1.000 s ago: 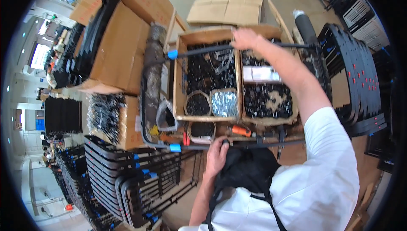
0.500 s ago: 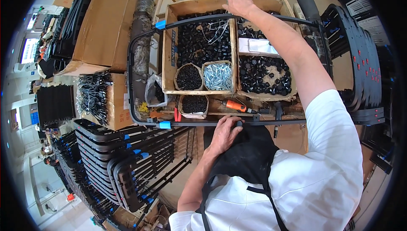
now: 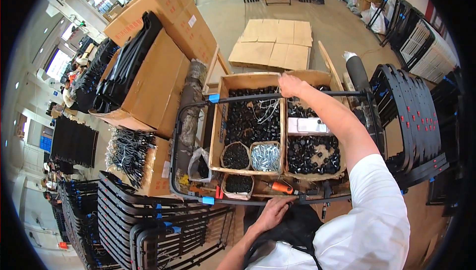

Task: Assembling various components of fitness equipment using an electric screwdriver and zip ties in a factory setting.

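Both your left hand [image 3: 272,212], by the tabletop's [image 3: 341,189] near edge, and right hand [image 3: 291,85] touch the frame [image 3: 342,93]; I can't tell if clamped.

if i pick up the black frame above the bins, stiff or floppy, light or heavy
The black frame probably stays stiff: its long sides show no obvious sag. It may be light for its size, being a slim outline around an open middle.

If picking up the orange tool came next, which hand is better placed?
Probably the left hand: it is at the black frame's near rail, close to the orange tool, while the right hand is up at the far rail.
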Available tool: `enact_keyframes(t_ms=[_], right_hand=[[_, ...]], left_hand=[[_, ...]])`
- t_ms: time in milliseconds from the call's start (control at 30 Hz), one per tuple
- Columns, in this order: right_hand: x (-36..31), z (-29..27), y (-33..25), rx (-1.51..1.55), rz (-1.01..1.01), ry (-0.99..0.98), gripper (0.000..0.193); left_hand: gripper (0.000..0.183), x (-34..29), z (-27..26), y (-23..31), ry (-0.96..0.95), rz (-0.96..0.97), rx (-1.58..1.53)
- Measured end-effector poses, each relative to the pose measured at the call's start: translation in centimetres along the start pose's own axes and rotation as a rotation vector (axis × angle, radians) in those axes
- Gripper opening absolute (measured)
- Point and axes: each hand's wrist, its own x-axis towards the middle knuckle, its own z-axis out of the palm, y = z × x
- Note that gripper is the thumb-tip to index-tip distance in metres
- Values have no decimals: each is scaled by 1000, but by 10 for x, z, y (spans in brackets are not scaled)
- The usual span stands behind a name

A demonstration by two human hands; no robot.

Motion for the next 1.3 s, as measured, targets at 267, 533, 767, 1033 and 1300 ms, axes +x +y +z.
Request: enact_keyframes(t_ms=[267, 533, 767, 1033, 1300], right_hand=[[1, -22, -26, -180, 62, -91, 35], [0, -23, -28, -211, 123, -192, 55], [2, -11, -14, -275, 62, -138, 54], [1, -13, -27, -356, 70, -213, 44], [2, -33, -33, -545, -53, -364, 39]], left_hand=[[26, 4, -15, 13, -49, -96, 164], [29, 5, -9, 8, -155, -200, 113], [31, 14, -4, 11, -216, -142, 208], [38, 4, -8, 8, -18, -315, -85], [31, 16, -25, 37, -247, -476, -46]])
